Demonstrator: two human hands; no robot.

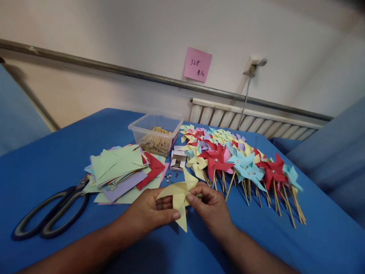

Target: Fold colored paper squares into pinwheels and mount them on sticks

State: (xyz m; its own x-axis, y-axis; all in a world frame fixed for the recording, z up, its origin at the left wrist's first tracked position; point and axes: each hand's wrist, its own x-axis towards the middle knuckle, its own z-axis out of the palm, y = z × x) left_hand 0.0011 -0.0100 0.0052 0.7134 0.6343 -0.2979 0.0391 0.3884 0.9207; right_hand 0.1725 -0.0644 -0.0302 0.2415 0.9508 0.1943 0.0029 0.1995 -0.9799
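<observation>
A pale yellow paper pinwheel (180,198) is held up between both hands at the front of the table. My left hand (152,211) grips its left side, thumb in front and fingers behind. My right hand (209,203) pinches it near the centre with thumb and index finger. Several blades are folded inward; no stick shows on it. Just beyond lie several small metal fasteners (169,176) and a small open white box (178,159). Left of the hands is a stack of coloured paper sheets (119,165), green on top, with slits cut in them.
Large dark-handled scissors (61,207) lie at the left. A clear plastic tub (155,131) of thin wooden sticks stands at the back. Finished pinwheels on sticks (218,160) lie in rows at the right. The table has a blue cover (322,236).
</observation>
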